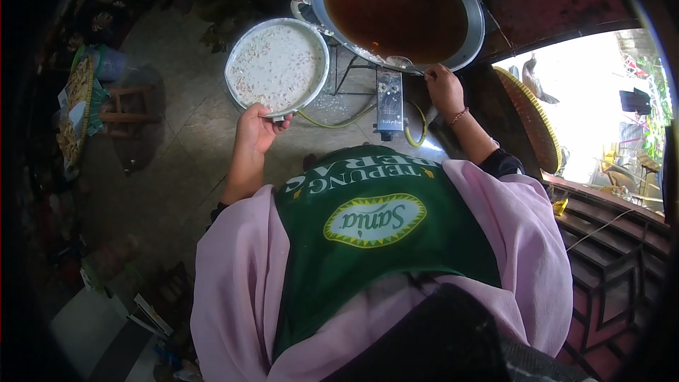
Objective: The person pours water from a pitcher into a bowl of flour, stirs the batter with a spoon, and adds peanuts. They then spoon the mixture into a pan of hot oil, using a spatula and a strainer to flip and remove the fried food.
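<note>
— What does the left hand [258, 127] have?

— It is closed on the near edge of a round tray [230, 71], thumb on top of the rim, fingers beneath. The tray is held up over the floor, just left of the wok [472, 46], and is covered with small pale pieces.

— And the right hand [444, 88]?

— Its fingers are curled shut around the thin handle of a metal skimmer [396, 62]. The skimmer's head rests at the near rim of the wok, at the edge of the dark oil [396, 3].

— What is the wok on?

— A burner [390, 102], with a yellow hose [339, 122] looping along the floor from it.

— Anything else around?

— A wooden stool [120, 110] well off to the left, and a woven tray [527, 117] leaning just beyond the right forearm.
</note>
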`<action>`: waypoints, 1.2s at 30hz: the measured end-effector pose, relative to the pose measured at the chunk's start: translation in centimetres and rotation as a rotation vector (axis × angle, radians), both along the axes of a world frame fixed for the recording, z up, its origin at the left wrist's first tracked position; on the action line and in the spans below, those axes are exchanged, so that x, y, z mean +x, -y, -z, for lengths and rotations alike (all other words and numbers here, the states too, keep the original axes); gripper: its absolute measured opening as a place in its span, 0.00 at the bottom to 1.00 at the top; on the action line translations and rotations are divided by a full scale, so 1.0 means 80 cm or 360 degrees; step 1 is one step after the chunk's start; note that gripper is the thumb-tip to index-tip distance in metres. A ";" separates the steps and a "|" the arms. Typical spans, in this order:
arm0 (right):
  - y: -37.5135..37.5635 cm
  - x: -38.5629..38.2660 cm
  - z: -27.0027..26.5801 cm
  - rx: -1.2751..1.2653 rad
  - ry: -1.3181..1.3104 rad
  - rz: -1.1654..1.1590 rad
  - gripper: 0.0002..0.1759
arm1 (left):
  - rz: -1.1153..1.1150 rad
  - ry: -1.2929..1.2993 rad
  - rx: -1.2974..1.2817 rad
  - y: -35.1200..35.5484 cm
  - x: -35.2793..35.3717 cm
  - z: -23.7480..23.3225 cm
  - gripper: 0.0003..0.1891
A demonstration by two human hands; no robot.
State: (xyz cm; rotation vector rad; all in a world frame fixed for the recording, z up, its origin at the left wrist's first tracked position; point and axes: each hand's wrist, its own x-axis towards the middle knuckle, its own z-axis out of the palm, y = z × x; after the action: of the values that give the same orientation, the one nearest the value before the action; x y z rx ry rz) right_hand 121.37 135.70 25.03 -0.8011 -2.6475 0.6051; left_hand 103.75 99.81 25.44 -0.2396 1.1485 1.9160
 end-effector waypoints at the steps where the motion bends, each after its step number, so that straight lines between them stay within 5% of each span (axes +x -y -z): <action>1: -0.002 -0.003 0.002 0.0015 0.0022 0.0025 0.09 | 0.0010 0.0002 0.0011 0.000 0.000 0.001 0.25; 11: 0.015 -0.119 -0.005 -0.0400 0.0278 -0.0135 0.11 | 0.0125 0.0016 0.0045 0.007 -0.011 0.001 0.24; 16: 0.068 -0.133 -0.100 -0.0801 0.0131 -0.0493 0.10 | 0.0166 0.0130 -0.0016 0.012 -0.017 0.005 0.24; 20: 0.140 -0.147 -0.080 0.0400 -0.0096 -0.0747 0.05 | 0.0217 0.0161 0.0019 0.016 -0.023 0.009 0.24; 22: 0.151 -0.148 -0.091 -0.0018 0.0001 -0.0797 0.05 | 0.0246 0.0141 0.0029 0.015 -0.026 0.008 0.24; 25: 0.155 -0.151 -0.091 0.0254 -0.0164 -0.0595 0.04 | 0.0259 0.0114 0.0031 0.014 -0.028 0.011 0.25; 28: 0.148 -0.147 -0.087 -0.0016 0.0004 -0.0706 0.05 | 0.0269 0.0092 0.0018 0.011 -0.027 0.007 0.25; 36: 0.143 -0.154 -0.089 0.0159 -0.0008 -0.0735 0.04 | 0.0263 0.0097 0.0045 0.007 -0.022 0.008 0.25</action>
State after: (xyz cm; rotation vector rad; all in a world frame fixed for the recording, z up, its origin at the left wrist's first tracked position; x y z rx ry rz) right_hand 109.03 124.23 32.14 -0.1527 -2.8444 0.5721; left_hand 101.99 99.27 24.79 -0.1803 1.0665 1.7668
